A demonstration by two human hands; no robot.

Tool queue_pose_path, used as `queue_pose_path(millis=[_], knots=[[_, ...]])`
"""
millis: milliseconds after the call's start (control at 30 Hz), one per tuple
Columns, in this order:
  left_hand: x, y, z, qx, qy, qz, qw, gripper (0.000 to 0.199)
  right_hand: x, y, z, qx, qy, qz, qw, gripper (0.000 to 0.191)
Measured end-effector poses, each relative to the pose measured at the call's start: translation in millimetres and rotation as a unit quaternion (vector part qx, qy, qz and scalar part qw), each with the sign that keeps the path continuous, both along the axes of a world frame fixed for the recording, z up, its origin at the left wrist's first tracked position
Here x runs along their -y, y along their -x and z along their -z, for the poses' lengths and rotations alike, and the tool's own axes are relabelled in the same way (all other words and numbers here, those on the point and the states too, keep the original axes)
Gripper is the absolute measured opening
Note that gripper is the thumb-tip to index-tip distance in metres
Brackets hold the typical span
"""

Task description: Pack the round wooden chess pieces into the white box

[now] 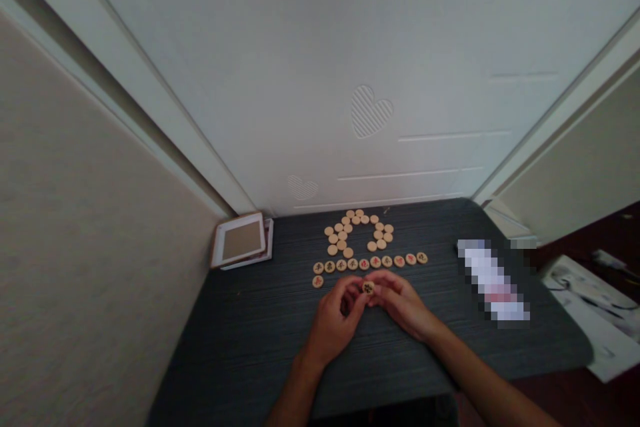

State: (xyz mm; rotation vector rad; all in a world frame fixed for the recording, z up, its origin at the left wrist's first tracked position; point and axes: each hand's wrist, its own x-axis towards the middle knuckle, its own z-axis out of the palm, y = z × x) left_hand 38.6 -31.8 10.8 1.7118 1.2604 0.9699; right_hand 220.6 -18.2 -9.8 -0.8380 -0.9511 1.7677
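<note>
Between my two hands is a round wooden Chinese chess piece (368, 288) with a black character turned up toward me. My left hand (336, 317) pinches it from the left, thumb and fingers closed on its edge. My right hand (400, 301) closes on it from the right with its fingertips. Just beyond my fingers runs a row of face-up pieces (364, 265), some marked in black and some in red. One red-marked piece (318, 281) lies below the row's left end. Farther back, several blank-side-up pieces (342, 236) form a loose arch.
The pieces lie on a dark wood-grain table (240, 340). A white-framed board (243, 240) rests on other flat items at the back left. A pixelated object (493, 280) lies at the right. Behind the table stands a white panel (300, 80) with embossed hearts.
</note>
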Motion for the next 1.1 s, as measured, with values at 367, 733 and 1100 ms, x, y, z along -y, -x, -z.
queue_pose_path(millis=[367,733,1100], knots=[[1.0,4.8,11.5,-0.012,0.010,0.005,1.000,0.018,10.5,8.9,-10.5,0.245,-0.222,0.039,0.943,0.023],[1.0,6.0,7.0,-0.036,-0.011,0.007,0.999,0.020,11.9,11.8,-10.7,0.358,-0.259,0.059,0.895,0.011],[1.0,5.1,9.0,-0.028,-0.025,-0.007,0.999,0.020,10.6,7.2,-5.8,0.391,-0.208,0.094,0.892,0.024]])
